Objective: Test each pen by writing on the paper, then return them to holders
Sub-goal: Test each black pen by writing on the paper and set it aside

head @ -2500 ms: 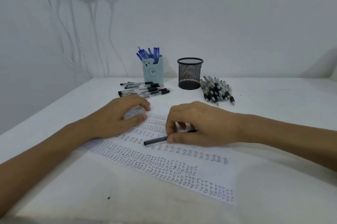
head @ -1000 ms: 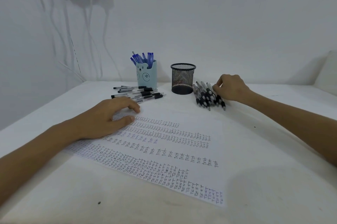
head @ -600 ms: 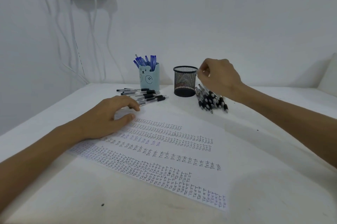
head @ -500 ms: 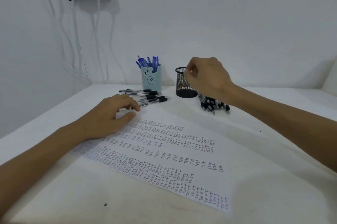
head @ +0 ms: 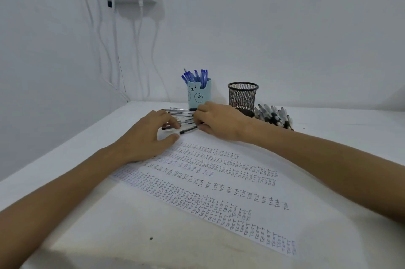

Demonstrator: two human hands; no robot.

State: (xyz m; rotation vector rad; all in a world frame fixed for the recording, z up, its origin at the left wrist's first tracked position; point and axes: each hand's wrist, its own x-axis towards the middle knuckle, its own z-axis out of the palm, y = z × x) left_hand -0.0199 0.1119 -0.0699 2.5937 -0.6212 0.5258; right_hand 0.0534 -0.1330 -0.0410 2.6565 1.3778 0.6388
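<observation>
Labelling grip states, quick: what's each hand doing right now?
Left hand: open, rests on paper.
Right hand: pinches pen.

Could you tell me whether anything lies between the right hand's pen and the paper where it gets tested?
Nothing visible does. The right hand is at the end of the pen, which lies at the far edge of the paper. The left hand rests on the paper, thumb near the pen's tip, not across it.
</observation>
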